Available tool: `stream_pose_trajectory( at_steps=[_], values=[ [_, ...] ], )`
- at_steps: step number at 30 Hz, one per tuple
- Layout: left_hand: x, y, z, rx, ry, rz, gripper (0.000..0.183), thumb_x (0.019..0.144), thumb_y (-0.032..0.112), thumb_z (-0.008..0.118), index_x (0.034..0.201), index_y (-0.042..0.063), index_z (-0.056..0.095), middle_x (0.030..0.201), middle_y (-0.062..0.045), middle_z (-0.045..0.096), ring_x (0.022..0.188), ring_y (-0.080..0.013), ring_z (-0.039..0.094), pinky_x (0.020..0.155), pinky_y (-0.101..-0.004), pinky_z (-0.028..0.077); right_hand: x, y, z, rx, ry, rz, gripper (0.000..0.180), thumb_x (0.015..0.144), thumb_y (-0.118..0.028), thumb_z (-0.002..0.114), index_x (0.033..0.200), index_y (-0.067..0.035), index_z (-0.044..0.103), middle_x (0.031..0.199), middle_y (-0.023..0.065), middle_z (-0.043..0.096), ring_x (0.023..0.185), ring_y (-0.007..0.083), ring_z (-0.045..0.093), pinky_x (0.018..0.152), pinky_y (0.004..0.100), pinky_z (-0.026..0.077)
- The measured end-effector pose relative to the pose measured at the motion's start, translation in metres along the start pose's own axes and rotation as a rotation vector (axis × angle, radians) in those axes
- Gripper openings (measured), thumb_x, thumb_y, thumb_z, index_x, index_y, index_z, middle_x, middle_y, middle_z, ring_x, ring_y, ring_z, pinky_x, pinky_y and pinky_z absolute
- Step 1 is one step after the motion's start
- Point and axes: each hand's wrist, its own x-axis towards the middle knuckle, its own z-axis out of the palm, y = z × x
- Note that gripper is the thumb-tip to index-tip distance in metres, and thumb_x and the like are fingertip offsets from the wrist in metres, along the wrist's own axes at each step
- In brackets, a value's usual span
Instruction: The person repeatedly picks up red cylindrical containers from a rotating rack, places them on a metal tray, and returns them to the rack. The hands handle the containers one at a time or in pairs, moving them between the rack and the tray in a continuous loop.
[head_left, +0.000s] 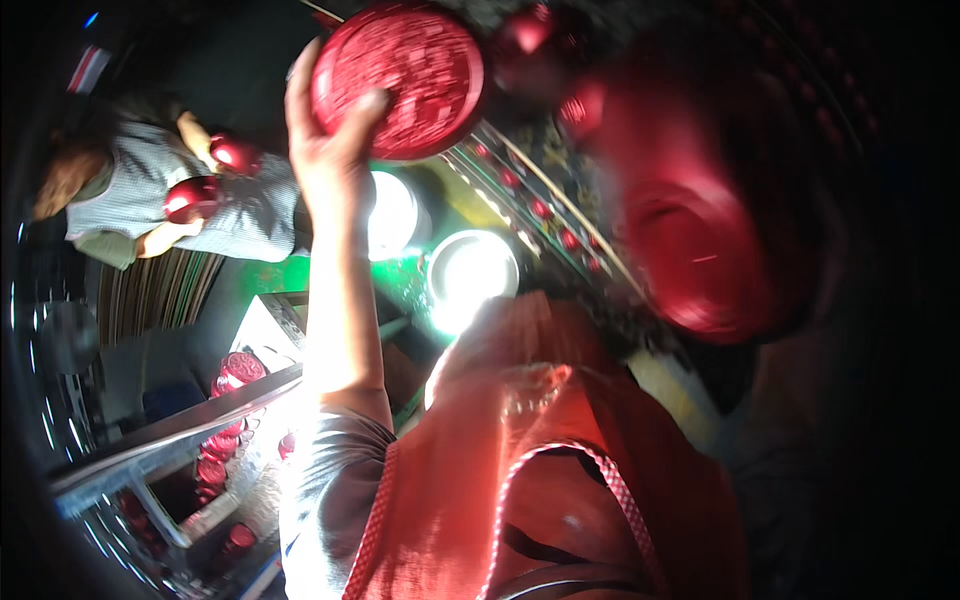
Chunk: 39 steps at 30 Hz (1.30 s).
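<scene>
My left hand (334, 139) is raised at the top centre, its thumb on the patterned face of a round, glossy red object (420, 82) and its fingers behind the rim. To the right, a large glossy red vessel (697, 255) looms close and blurred. My right hand cannot be made out; that side is dark. More shiny red round pieces (529, 34) show blurred between the two. Below the held piece stand two bright white round containers (472, 274), strongly overexposed.
At left, a co-worker (202, 187) in a checked apron holds two glossy red pieces (193, 199). A metal-framed rack (180, 416) with red patterned pieces (244, 367) is at lower left. Small red balls (540, 208) line a rail (562, 202) at centre right.
</scene>
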Motion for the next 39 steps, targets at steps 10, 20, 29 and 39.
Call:
stream_pose_trajectory(
  at_steps=[10, 20, 29, 39],
  values=[
    [-0.149, -0.157, -0.137, -1.084, 0.284, -1.057, 0.057, 0.092, 0.041, 0.060, 0.141, 0.013, 0.049, 0.138, -0.023, 0.049, 0.115, -0.0363, 0.057, 0.086, -0.0513, 0.058, 0.048, 0.268, -0.077, 0.598, 0.317, 0.444, 0.048, 0.099, -0.036, 0.046, 0.130, 0.000, 0.054, 0.125, 0.0218, 0.060, 0.115, 0.0383, 0.060, 0.096, 0.0524, 0.053],
    [-0.163, -0.171, -0.163, -1.533, -0.034, -1.090, 0.070, 0.089, 0.047, 0.063, 0.146, 0.012, 0.041, 0.142, -0.026, 0.039, 0.110, -0.0369, 0.056, 0.079, -0.0432, 0.061, 0.065, 0.302, -0.062, 0.745, 0.262, 0.570, 0.067, 0.094, -0.052, 0.052, 0.136, 0.000, 0.051, 0.128, 0.0296, 0.056, 0.108, 0.0481, 0.060, 0.077, 0.0440, 0.063],
    [-0.163, -0.172, -0.174, -1.489, 0.025, -1.107, 0.069, 0.091, 0.046, 0.061, 0.147, 0.010, 0.040, 0.143, -0.024, 0.041, 0.118, -0.0350, 0.054, 0.082, -0.0447, 0.060, 0.067, 0.303, -0.057, 0.799, 0.057, 0.559, 0.073, 0.096, -0.060, 0.044, 0.143, -0.004, 0.046, 0.137, 0.0287, 0.051, 0.110, 0.0494, 0.061, 0.081, 0.0448, 0.063],
    [-0.132, -0.130, -0.163, -0.577, 0.247, -0.976, 0.069, 0.093, 0.044, 0.060, 0.148, 0.008, 0.039, 0.145, -0.022, 0.043, 0.125, -0.0332, 0.052, 0.088, -0.0467, 0.058, -0.047, 0.156, -0.061, 0.190, 0.062, 0.139, 0.053, 0.090, -0.020, 0.055, 0.139, 0.000, 0.048, 0.134, 0.0170, 0.058, 0.123, 0.0257, 0.057, 0.111, 0.0389, 0.040]
  ],
)
